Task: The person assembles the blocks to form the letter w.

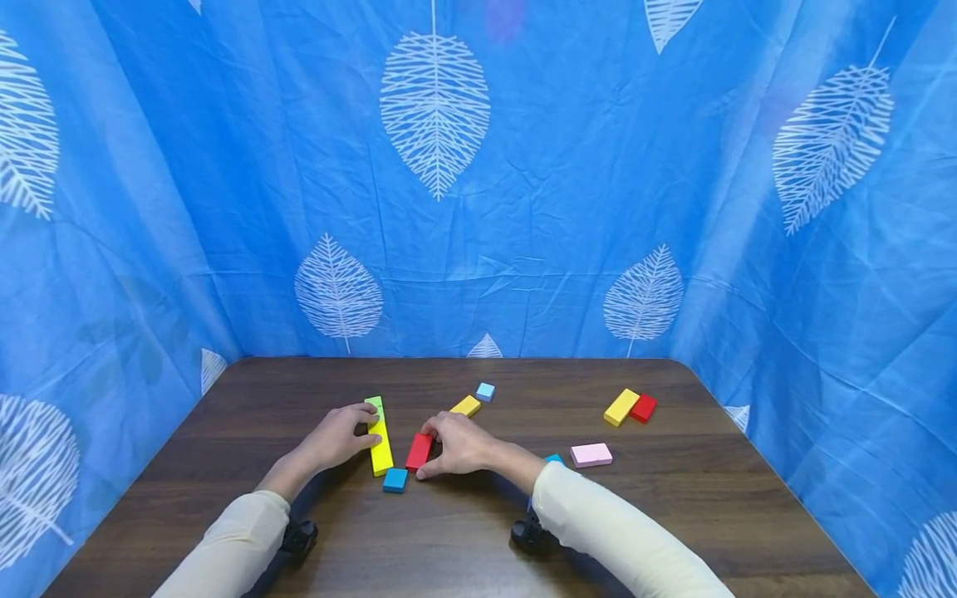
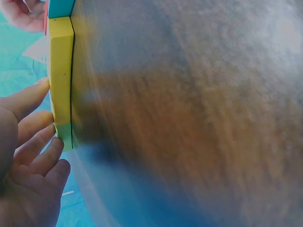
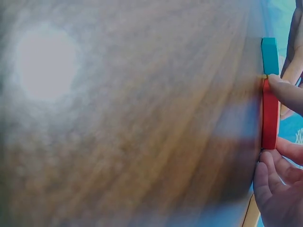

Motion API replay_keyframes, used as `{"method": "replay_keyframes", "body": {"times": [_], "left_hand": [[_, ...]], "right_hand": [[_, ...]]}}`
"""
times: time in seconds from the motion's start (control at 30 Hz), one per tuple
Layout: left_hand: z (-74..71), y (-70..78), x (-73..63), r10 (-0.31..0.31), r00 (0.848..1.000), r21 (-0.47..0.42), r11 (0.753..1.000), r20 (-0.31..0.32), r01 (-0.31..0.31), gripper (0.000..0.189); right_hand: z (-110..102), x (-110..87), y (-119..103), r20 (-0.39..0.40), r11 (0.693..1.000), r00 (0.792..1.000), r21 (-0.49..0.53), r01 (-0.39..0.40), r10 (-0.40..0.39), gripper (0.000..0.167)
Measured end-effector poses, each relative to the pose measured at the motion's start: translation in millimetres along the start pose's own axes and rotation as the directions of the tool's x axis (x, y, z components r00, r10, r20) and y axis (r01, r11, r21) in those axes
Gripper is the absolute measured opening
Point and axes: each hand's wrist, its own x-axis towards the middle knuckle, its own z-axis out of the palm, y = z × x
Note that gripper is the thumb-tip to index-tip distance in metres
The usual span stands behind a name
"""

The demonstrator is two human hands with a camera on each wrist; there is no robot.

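Note:
A yellow block and a green block lie end to end in one row. My left hand rests at this row, its thumb touching the yellow block and fingertips touching the green one. In the left wrist view, the left fingers are spread along the row. Lengthwise, between thumb and fingers, my right hand pinches a red block. In the right wrist view, the red block lies flat on the table. A blue block sits at the near end, between the yellow and red blocks.
Behind the right hand are another yellow block and a light blue block. To the right lie a pink block, a yellow block and a red block. My right forearm partly hides a blue block.

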Motion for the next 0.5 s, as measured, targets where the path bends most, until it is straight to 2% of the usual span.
{"method": "replay_keyframes", "body": {"times": [0.5], "left_hand": [[0.4,1.3,-1.5,-0.004,1.000,-0.001,1.000,0.001,0.004,0.044]], "right_hand": [[2.0,-3.3,-0.2,-0.015,1.000,1.000,0.006,0.015,-0.015,0.064]]}}
